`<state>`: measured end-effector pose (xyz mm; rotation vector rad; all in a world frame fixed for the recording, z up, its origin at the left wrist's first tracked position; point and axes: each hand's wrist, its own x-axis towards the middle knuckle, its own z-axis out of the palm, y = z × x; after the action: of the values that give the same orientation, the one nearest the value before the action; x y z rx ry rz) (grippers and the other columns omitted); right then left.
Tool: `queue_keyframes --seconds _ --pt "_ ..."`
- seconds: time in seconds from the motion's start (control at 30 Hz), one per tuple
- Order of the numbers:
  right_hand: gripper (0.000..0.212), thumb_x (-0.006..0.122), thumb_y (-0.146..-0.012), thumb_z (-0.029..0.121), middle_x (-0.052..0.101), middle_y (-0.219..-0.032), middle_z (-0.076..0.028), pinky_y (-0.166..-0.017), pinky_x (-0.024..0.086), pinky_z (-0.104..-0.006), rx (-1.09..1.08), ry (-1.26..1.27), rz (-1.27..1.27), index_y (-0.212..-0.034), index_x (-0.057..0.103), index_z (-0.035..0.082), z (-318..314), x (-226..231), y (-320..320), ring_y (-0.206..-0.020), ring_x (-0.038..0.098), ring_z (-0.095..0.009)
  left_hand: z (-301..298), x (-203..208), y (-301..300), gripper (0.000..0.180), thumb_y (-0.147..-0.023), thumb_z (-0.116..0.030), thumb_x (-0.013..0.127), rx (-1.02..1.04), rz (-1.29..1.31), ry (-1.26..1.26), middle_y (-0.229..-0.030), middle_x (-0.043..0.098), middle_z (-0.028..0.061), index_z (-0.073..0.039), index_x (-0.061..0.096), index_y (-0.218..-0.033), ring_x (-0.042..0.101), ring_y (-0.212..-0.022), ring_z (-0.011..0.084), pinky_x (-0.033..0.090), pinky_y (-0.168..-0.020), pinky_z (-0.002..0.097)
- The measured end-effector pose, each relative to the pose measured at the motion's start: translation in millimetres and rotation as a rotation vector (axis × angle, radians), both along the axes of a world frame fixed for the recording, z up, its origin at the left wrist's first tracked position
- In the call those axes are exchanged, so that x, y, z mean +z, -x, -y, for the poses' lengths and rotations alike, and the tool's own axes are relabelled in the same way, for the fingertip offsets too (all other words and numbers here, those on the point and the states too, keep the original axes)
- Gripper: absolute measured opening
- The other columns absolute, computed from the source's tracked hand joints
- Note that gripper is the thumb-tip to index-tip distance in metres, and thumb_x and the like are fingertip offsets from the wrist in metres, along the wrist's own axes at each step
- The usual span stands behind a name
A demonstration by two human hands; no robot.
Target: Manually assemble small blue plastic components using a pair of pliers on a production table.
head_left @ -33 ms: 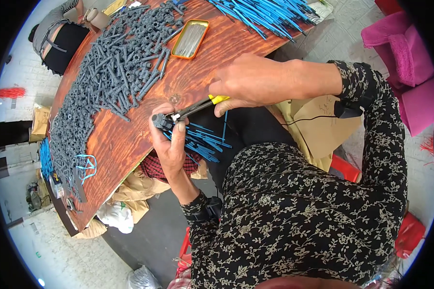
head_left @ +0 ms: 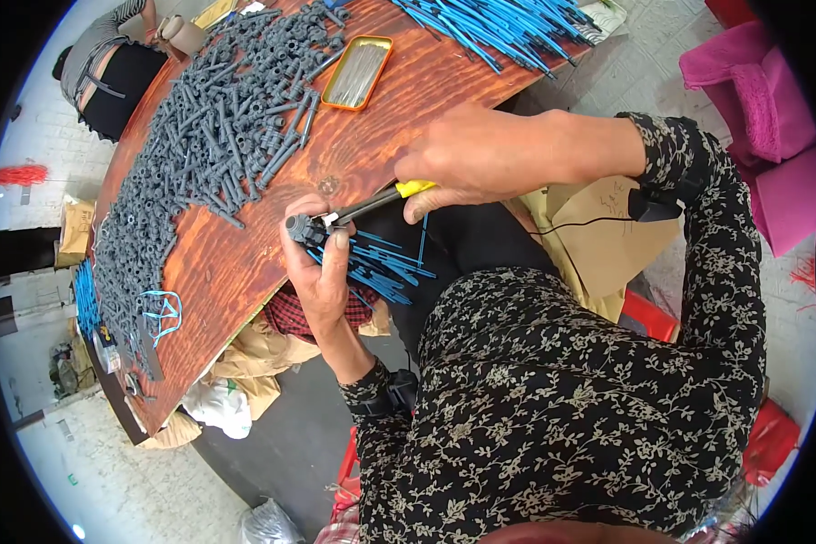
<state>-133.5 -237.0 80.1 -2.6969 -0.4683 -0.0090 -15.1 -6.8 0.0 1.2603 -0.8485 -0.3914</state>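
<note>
Near the middle of the frame, at the wooden table's [head_left: 245,263] near edge, the left hand [head_left: 322,272] pinches a small grey plastic part [head_left: 299,227] between thumb and curled fingers, the part sitting at the fingertips just above the palm. From the right, the right hand [head_left: 490,159] is closed around the yellow handle of a pair of pliers [head_left: 372,204], whose tip touches the grey part. Just below the hands, on the lap, lies a bundle of blue strips [head_left: 385,267]. Across the reddish-brown table, toward the upper left, spreads a large heap of grey parts [head_left: 199,136]; an open orange tin [head_left: 358,72] lies at upper centre, and more blue strips [head_left: 499,27] lie at the top edge. Another person [head_left: 109,63] sits at the upper left. Pink cloth [head_left: 762,100] shows at the upper right, on a pale tiled floor.
</note>
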Motion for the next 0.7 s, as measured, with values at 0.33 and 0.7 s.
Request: queue_keyframes --seconds 0.33,0.7 --pt "0.054 0.049 -0.099 0.055 0.063 -0.078 -0.006 -0.053 0.050 -0.0318 -0.085 -0.749 -0.904 -0.089 0.061 0.003 5.1 2.1 3.5 -0.060 0.063 -0.014 0.4 -3.4 2.8 0.041 -0.083 -0.026 0.074 0.086 0.125 0.033 -0.112 0.050 0.0106 0.001 0.055 -0.108 0.050 -0.101 0.0191 0.044 -0.086 0.0308" --pt "0.054 0.042 -0.094 0.067 0.044 -0.066 0.004 -0.039 0.044 -0.0192 0.466 -2.164 -1.849 -0.076 0.037 0.017 -46.1 -107.3 27.5 -0.044 0.044 -0.003 2.0 -9.2 8.2 0.048 -0.079 -0.032 0.079 -0.002 -0.076 0.151 -0.108 0.054 0.0142 0.000 0.056 -0.107 0.056 -0.094 0.0235 0.049 -0.080 0.0357"
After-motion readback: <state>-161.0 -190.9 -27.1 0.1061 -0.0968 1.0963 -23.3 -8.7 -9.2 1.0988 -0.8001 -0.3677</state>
